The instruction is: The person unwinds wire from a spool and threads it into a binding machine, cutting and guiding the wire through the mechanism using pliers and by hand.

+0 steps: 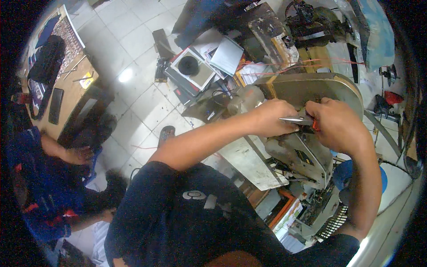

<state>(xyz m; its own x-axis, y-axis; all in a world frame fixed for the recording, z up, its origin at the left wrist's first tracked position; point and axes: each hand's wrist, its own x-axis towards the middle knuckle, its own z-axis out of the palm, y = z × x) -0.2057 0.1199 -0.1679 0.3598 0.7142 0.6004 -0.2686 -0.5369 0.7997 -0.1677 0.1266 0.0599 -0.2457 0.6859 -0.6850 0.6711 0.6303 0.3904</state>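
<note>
My right hand (336,122) is closed around a pointed silver tool (293,119) with an orange-red handle. It may be scissors or pliers; the frame does not settle which. The tool's tip points left, across the fingers of my left hand (275,118). Those fingers are curled, and whatever they grip is hidden. Both hands meet over a worn grey metal machine (302,155), right of the middle. A wide, rounded metal part (329,84) of it rises just beyond my hands. A pale flat panel (249,162) juts out below my left forearm.
Stacked books and papers (193,73) lie on the tiled floor beyond, near a dark motor-like machine (316,24). A person in dark blue (49,187) sits at the left by a wooden table (66,93) bearing a phone (55,106). A blue round object (380,178) lies beneath my right forearm.
</note>
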